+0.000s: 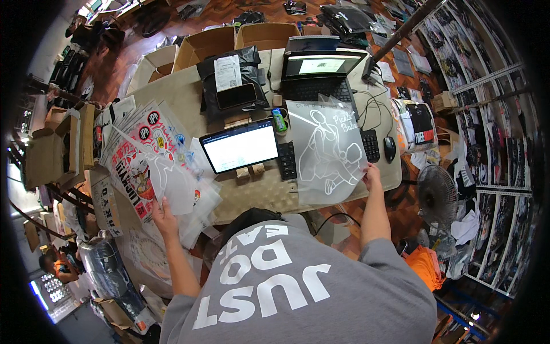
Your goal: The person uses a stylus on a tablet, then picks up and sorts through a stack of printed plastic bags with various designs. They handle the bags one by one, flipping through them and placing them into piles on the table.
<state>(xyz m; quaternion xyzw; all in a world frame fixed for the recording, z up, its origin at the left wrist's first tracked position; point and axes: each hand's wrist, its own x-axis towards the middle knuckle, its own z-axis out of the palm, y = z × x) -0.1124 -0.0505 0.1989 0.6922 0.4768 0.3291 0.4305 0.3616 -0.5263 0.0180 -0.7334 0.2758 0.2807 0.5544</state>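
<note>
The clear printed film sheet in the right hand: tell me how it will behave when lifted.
The clear film sheet, pinched at one edge by the right hand, bows slightly, so it is probably floppy and thin. It looks light for its size. Its glossy surface suggests it may slide easily over the table.

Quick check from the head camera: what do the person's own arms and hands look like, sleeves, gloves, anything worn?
Both forearms are bare below short grey T-shirt sleeves with ribbed hems. The left hand and right hand wear no gloves. No watch, ring or band shows on either wrist. The grey shirt carries large white block lettering across the back.
</note>
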